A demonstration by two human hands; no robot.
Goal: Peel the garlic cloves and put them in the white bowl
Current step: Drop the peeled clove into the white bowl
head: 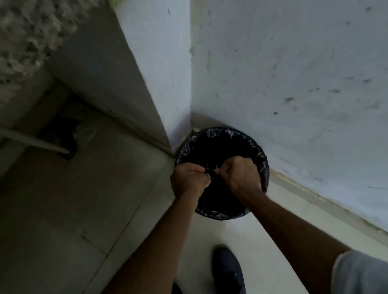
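Your left hand (pixel 188 178) and right hand (pixel 238 174) meet over the black-lined bin (pixel 261 160) in the wall corner, fingers curled inward; whether they hold any peel cannot be told. Neither garlic cloves nor white bowl is in view. Likely step: discarding skins. Next, you return to the surface and resume peeling.

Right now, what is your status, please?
Left hand, right hand curled together over lined bin. Garlic, white bowl not in view. No obstruction seen.
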